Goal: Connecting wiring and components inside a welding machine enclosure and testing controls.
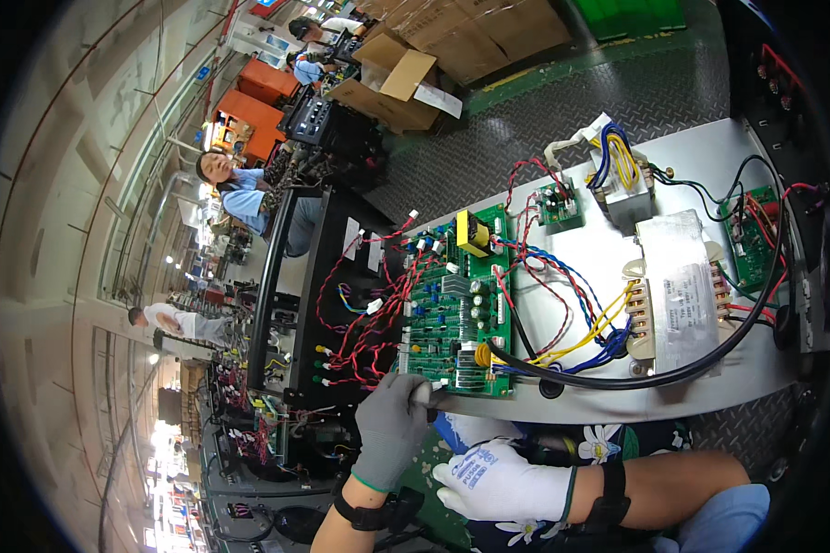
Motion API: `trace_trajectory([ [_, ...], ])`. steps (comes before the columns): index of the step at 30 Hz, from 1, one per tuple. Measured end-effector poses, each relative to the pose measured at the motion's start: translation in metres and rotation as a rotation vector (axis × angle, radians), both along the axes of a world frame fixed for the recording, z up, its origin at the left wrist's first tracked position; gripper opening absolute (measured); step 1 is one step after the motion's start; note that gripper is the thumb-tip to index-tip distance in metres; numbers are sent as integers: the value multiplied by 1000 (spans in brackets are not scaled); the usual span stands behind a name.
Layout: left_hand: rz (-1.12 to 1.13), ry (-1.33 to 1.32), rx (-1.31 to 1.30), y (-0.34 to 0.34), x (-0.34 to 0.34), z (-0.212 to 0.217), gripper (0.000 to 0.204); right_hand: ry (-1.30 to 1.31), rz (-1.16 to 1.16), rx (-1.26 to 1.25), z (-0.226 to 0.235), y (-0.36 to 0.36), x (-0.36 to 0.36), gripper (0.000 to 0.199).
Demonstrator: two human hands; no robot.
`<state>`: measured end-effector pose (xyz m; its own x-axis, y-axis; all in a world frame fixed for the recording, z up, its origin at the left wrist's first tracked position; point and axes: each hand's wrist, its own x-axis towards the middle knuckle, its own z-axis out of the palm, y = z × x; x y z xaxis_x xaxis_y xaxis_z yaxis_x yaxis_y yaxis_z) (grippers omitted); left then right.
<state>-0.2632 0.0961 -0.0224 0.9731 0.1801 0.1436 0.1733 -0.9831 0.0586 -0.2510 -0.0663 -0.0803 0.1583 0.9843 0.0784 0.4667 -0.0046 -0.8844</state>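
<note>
We look down on a grey metal chassis plate (618, 267) carrying an electronics assembly. Our left hand (392, 429), in a grey glove, rests at the lower left corner of the large green circuit board (456, 309); its fingers (417, 392) are curled closed over the board's near edge, touching it. Our right hand (498, 479), in a white glove, lies below the plate's near edge, apart from the board; its fingers are bent loosely inward, and we cannot tell whether they hold anything.

The circuit board lies flat on the left part of the plate, with a yellow component (472, 232) near its far edge. Red wires (369, 313) fan out from its left side toward a black panel (318, 304). A thick black cable (673, 369) sweeps from the board's near right corner across the plate. To the right of the board stands a transformer (678, 290) with copper windings, and yellow and blue wires (590, 332) run between the two. A small green board (560, 205) sits beyond, and another green board (754, 235) at the far right. Cardboard boxes (406, 78) stand in the background.
</note>
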Motion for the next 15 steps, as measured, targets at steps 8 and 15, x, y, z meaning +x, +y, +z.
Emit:
trace_trajectory([
  [8,13,32,51,-11,6,4,10,-39,34,31,4,-4,1,36],
  [15,-60,9,126,-12,9,2,6,-55,61,-19,10,-4,5,36],
])
